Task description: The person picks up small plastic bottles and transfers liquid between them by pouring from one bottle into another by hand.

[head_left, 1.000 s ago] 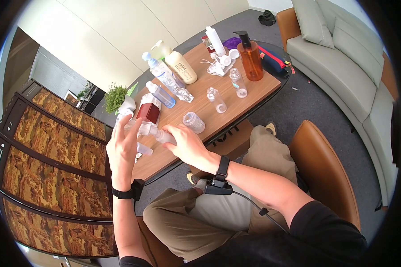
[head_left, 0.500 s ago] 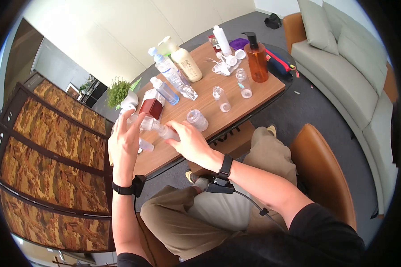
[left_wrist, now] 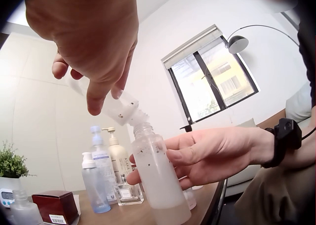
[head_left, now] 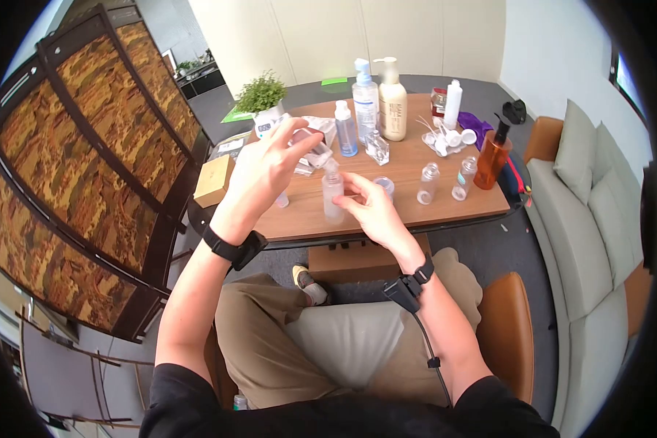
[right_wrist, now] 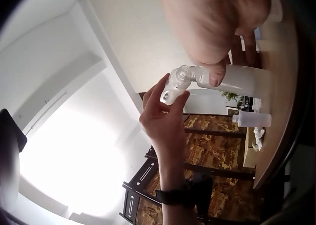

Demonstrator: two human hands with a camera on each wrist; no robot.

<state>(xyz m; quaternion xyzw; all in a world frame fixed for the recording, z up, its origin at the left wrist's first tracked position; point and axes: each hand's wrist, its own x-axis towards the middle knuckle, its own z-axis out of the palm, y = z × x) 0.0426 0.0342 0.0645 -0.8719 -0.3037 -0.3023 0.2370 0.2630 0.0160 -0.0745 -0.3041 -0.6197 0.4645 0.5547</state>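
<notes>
My left hand (head_left: 264, 171) holds a small clear bottle (left_wrist: 121, 109) from above, tilted neck down. Its neck meets the open mouth of a frosted plastic bottle (head_left: 333, 198), also seen upright in the left wrist view. Cloudy liquid shows in the lower part of that bottle. The right hand (head_left: 374, 210) grips the frosted bottle with thumb and fingers round its upper body, near the table's front edge. Dark specks dot both bottles. Just behind the right fingers stands a clear jar (head_left: 385, 188), partly hidden by them.
On the wooden table (head_left: 299, 223), a blue bottle (head_left: 347, 135), a cream pump bottle (head_left: 393, 109) and a glass perfume bottle (head_left: 377, 150) stand behind. Two clear bottles (head_left: 428, 184) and an amber pump bottle (head_left: 494, 157) are at right. A cardboard box (head_left: 213, 180) lies left.
The head view has swung level, so the table now lies straight ahead. Both hands keep their bottles together mouth to mouth, and the frosted bottle now appears upright.
</notes>
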